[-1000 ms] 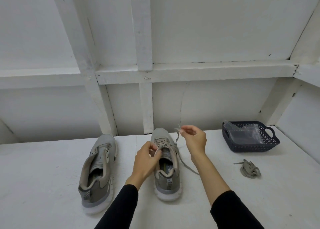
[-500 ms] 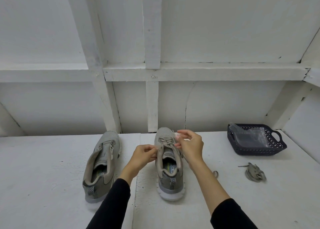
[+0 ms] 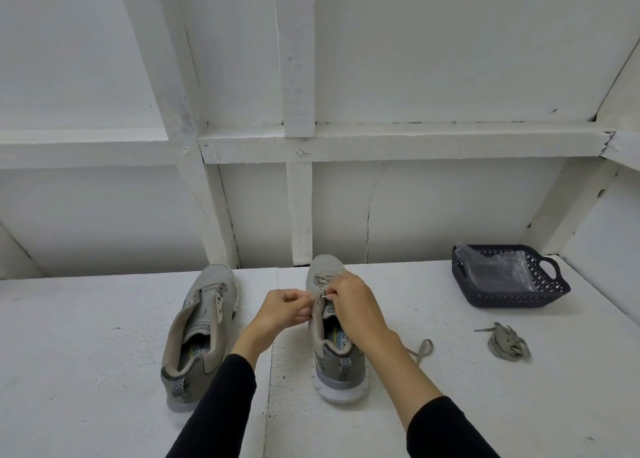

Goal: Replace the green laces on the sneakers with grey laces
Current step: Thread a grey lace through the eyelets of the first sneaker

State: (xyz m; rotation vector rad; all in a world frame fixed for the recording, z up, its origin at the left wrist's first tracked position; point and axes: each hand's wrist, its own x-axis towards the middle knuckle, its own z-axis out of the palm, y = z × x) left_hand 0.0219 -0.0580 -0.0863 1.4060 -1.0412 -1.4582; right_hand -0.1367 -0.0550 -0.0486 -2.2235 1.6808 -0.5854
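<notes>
Two grey sneakers stand on the white table, toes away from me. The left sneaker has no lace. The right sneaker has a grey lace through its front eyelets, with a loose end trailing on the table to its right. My left hand pinches the left eyelet flap of this sneaker. My right hand pinches the lace tip at an eyelet on that flap. My hands hide the middle eyelets.
A bundled lace lies on the table at the right. Behind it stands a dark blue plastic basket holding a clear plastic bag. A white wooden wall with beams closes off the back.
My right hand came down from above the toe to the eyelets, bringing the lace tip with it. My left hand stayed on the sneaker's flap. The camera shifted slightly.
</notes>
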